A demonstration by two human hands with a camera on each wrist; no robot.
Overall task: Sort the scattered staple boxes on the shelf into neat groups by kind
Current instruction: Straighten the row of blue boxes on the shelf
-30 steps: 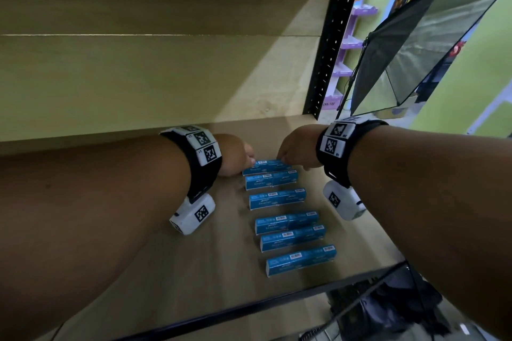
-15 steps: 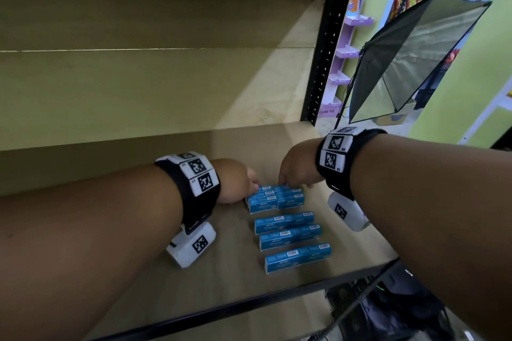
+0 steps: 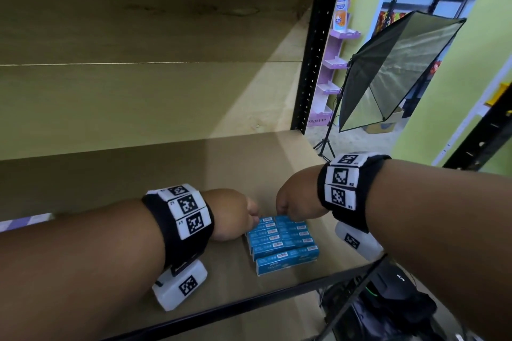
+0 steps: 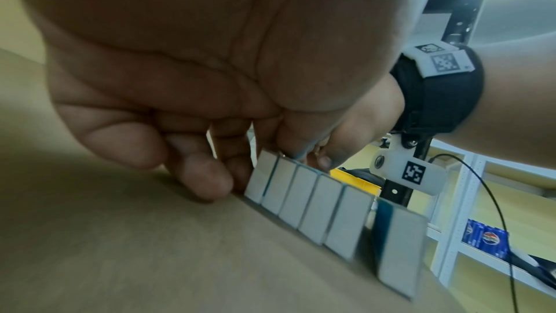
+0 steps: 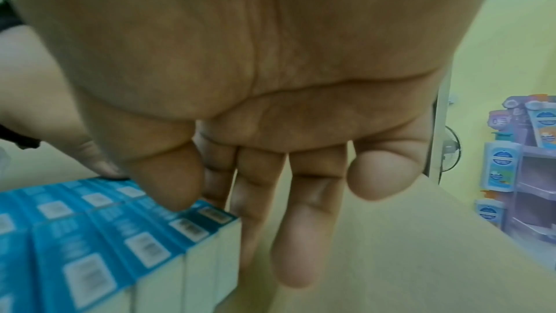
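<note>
A wooden shelf board (image 3: pixel 194 174) framed by a black metal upright (image 3: pixel 313 63) is seen from the head view, with a softbox light (image 3: pixel 396 69) on a stand and a purple display rack (image 3: pixel 336 63) beyond its right end. Near the front right of the board, a row of blue staple boxes (image 3: pixel 282 243) is laid flat, the long sides packed together; the nearest box sits slightly apart from the rest and slightly askew. The far end of the row is flanked by the left hand (image 3: pixel 232 214) and the right hand (image 3: pixel 297 195), but the fingers are hidden there behind the knuckles.

In the left wrist view, the pale end faces of the boxes (image 4: pixel 316 201) are shown in a line, something the head view cannot give. The left hand's fingers (image 4: pixel 207 175) are curled, their tips set on the board against the end of the farthest box, while the thumb rests on its top edge. Whether that box is truly pinched cannot be told.

In the right wrist view, the printed blue tops with white barcode labels (image 5: pixel 99 227) are seen. The right hand's fingers (image 5: pixel 300 235) are held nearly straight, pointing down just behind the farthest box; the thumb is laid on its top and the little finger is curled.
</note>
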